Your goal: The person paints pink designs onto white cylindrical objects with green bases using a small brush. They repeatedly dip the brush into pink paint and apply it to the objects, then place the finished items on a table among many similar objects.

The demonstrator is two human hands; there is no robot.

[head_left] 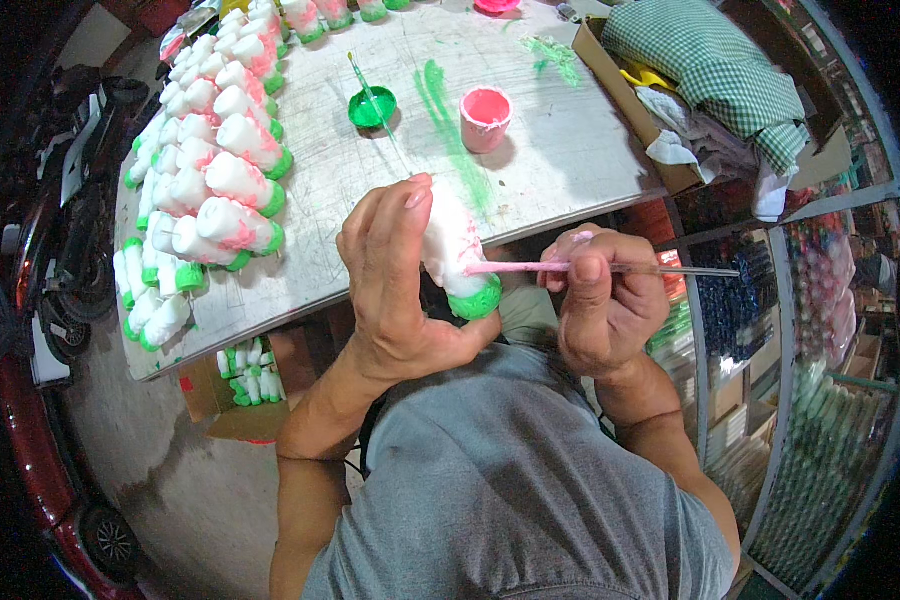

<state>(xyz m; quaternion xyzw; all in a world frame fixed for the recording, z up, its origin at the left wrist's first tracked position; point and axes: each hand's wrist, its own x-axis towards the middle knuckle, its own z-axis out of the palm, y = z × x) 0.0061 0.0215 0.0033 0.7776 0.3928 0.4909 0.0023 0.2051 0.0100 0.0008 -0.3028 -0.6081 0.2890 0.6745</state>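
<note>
My left hand [385, 275] is closed around a white candle-like figure [448, 235] with a green-painted base and pink marks on its side. It is held tilted in front of my chest, just off the table's near edge. Between the thumb and fingers of my right hand [610, 295] is a thin paintbrush [525, 267], lying almost level. Its pink-coated end touches the figure just above the green base. A cup of pink paint [486, 120] stands on the table beyond my hands. Left of it, a small dish of green paint [372, 108] has another brush resting in it.
Rows of white, pink and green figures [232, 178] cover the table's left side. A cardboard box [250, 385] below holds more. At the right are a carton [625, 110] with checked cloth and glass-fronted shelves [740, 310]. Green paint smears [445, 120] mark the white tabletop [320, 220].
</note>
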